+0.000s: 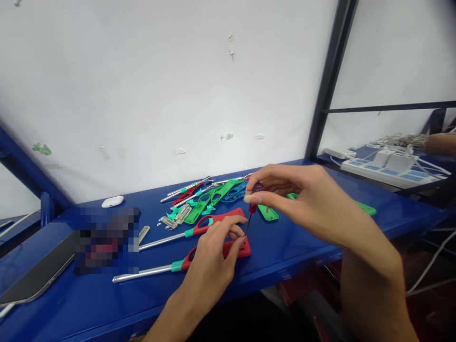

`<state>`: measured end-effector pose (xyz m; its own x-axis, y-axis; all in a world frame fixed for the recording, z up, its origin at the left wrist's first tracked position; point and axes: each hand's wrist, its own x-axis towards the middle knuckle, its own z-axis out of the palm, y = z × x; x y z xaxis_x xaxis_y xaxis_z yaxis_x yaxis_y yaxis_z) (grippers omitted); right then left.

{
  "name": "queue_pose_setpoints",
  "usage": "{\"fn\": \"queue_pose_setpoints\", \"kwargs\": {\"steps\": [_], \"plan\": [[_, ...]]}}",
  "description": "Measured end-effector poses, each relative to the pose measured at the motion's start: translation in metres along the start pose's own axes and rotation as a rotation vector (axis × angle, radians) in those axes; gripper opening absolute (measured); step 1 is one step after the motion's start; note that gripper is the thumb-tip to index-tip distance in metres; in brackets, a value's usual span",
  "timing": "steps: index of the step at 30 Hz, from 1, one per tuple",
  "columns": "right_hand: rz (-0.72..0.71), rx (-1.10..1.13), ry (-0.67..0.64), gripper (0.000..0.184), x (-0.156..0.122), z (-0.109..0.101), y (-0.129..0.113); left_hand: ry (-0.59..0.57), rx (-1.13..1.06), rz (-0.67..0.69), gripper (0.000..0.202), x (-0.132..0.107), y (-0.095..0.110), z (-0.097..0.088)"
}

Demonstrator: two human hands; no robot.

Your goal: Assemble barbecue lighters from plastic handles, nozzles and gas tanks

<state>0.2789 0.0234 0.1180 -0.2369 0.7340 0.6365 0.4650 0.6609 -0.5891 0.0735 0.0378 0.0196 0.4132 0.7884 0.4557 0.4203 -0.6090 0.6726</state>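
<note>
My right hand [295, 190] grips a small screwdriver [255, 188] by its purple and red handle, with the thin shaft pointing down. Its tip reaches the handle of a red lighter [244, 249], a long-necked gas lighter with a teal collar and silver tube, lying on the blue table. Over that handle curls my left hand [215, 251], its thumb and index finger bent close around the screwdriver tip. Whether a screw sits there is too small to tell. Just behind lies a second red long-necked lighter [199, 228], partly covered by my left hand.
Green handle shells [203, 206], blue shells [235, 192], clear fuel tanks [177, 217] and metal tubes are heaped behind. A white case [113, 201], a blurred dark item and a laptop [39, 266] lie left. A power strip [386, 171] and another person's hand [441, 142] appear right.
</note>
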Motion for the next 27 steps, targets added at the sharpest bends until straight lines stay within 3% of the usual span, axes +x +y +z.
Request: {"fn": "queue_pose_setpoints", "kwargs": {"steps": [14,22,27], "plan": [[0.094,-0.041,-0.134,0.01,0.0025,0.0021,0.0012,-0.022,0.04,0.02,0.032,0.0017,-0.004,0.0031],[0.117,-0.026,-0.246,0.006,0.0052,0.0027,-0.0012,-0.034,0.039,0.026,0.02,0.0012,-0.0008,0.0007],[0.131,-0.072,-0.227,0.011,0.0055,0.0058,-0.0016,0.007,0.046,0.066,0.014,-0.0006,0.0021,0.0017]]}}
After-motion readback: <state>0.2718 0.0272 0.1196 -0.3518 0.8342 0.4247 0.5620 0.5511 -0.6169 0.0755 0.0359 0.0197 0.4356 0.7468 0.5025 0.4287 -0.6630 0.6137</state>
